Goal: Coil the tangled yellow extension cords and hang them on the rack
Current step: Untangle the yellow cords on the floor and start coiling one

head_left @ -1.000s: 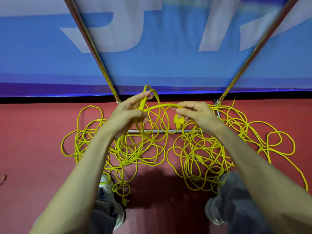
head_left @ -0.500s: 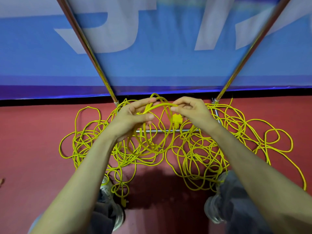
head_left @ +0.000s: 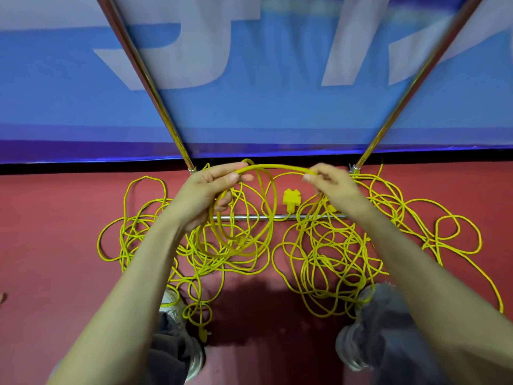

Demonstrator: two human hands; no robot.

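Observation:
Tangled yellow extension cords point(head_left: 330, 254) sprawl over the red floor around the rack's base. My left hand point(head_left: 205, 193) grips a few hanging loops of cord point(head_left: 244, 240). My right hand point(head_left: 333, 187) pinches the same cord a short way along, so a yellow arc point(head_left: 274, 167) spans between both hands. A yellow socket block point(head_left: 291, 198) lies on the floor just below the arc, free of both hands. The rack shows as two slanted chrome poles point(head_left: 155, 87) point(head_left: 410, 87) and a low chrome crossbar point(head_left: 255, 217).
A blue banner point(head_left: 277, 107) hangs behind the rack. My two shoes point(head_left: 177, 323) point(head_left: 369, 329) stand on the cords' near edge. A yellow plug point(head_left: 202, 333) lies by the left shoe. Bare red floor point(head_left: 47, 232) stretches left.
My hands have moved apart, drawing a longer arc of cord between them. The socket block that hung by my right hand now lies on the floor.

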